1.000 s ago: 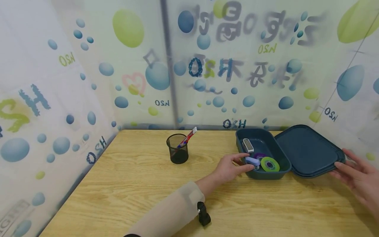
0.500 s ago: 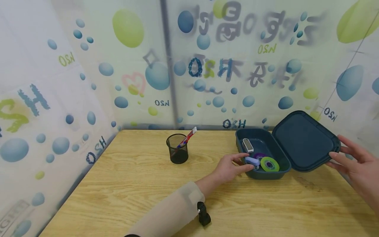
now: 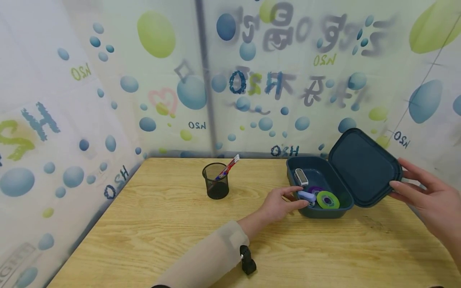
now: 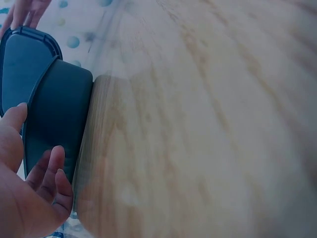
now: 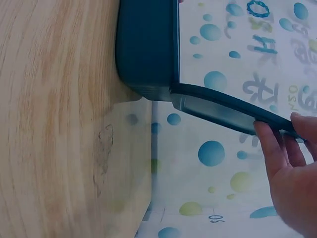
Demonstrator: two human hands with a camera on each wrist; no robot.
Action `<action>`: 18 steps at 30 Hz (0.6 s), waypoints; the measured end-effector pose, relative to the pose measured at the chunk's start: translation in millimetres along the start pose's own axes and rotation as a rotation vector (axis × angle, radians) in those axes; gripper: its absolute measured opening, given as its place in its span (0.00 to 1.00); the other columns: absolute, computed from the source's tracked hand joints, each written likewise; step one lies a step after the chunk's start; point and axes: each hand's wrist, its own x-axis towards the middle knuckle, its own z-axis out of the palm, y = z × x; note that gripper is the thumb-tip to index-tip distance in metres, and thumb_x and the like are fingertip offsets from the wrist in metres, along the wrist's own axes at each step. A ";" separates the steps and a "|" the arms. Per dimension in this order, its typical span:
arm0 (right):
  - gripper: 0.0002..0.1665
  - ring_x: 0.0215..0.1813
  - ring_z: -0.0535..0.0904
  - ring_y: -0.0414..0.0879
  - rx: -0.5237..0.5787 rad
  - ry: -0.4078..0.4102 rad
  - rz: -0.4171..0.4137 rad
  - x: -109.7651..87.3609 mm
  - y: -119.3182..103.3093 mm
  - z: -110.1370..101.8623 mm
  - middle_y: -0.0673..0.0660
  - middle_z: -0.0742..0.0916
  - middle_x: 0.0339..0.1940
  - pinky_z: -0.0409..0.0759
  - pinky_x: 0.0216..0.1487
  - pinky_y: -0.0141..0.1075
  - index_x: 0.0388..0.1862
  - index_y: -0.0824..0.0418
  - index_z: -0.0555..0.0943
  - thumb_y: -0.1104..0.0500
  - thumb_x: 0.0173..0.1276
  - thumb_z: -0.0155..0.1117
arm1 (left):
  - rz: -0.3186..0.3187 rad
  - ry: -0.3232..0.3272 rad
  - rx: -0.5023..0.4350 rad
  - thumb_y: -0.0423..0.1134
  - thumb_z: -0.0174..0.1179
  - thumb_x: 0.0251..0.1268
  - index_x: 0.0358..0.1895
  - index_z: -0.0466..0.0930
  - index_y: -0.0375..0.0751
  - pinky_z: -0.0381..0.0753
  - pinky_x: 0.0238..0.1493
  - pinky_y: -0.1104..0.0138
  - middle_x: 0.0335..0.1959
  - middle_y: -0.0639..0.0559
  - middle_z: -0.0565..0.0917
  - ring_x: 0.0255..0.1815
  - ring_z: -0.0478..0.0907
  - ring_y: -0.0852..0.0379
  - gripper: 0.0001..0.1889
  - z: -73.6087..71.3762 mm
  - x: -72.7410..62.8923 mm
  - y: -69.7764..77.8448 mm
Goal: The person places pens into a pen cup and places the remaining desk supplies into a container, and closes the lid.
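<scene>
A dark blue lidded box (image 3: 342,214) stands at the table's right side. My left hand (image 3: 279,205) grips its left wall: in the left wrist view a fingertip lies at the rim and other fingers bend against the outer wall. Inside the box are a lavender rounded piece (image 3: 307,196), a lime-green ring-shaped disc (image 3: 328,199), a purple disc (image 3: 316,189) and a small white-and-grey oblong piece (image 3: 301,177). My right hand (image 3: 425,190) pinches the outer edge of the lid (image 3: 365,168), thumb on one face and fingers on the other. The lid tilts up from the box's right rim.
A black mesh pen cup (image 3: 217,186) holding several red and blue pens (image 3: 227,167) stands left of the box on the wooden table (image 3: 173,228). Patterned curtains (image 3: 252,132) hang behind and at both sides. A black strap (image 3: 247,260) hangs at the left sleeve.
My right hand has lifted the lid's outer edge up and to the left, so the lid now tilts more steeply. My left hand and the box have stayed in place.
</scene>
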 end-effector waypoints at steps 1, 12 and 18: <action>0.43 0.50 0.80 0.18 0.008 -0.002 -0.003 -0.2 -5.0 1.5 0.32 0.73 0.57 0.84 0.48 0.19 0.92 0.40 0.58 0.65 0.87 0.59 | 0.000 0.001 0.001 0.49 0.75 0.74 0.72 0.86 0.53 0.77 0.32 0.70 0.42 0.56 0.85 0.34 0.84 0.54 0.26 0.0 0.2 -0.4; 0.39 0.47 0.79 0.12 -0.136 -0.015 -0.005 -1.2 -42.4 25.3 0.25 0.75 0.54 0.82 0.42 0.17 0.88 0.41 0.66 0.57 0.85 0.66 | 0.006 0.000 -0.012 0.48 0.75 0.73 0.72 0.85 0.53 0.78 0.32 0.70 0.41 0.56 0.85 0.34 0.85 0.53 0.26 0.3 2.6 -3.6; 0.36 0.51 0.73 0.10 -0.244 -0.035 -0.077 -2.1 -49.4 37.8 0.22 0.73 0.61 0.77 0.39 0.18 0.86 0.43 0.71 0.54 0.83 0.69 | 0.001 0.004 -0.006 0.49 0.75 0.73 0.72 0.86 0.54 0.78 0.33 0.70 0.42 0.57 0.85 0.35 0.84 0.53 0.26 0.6 1.4 -2.2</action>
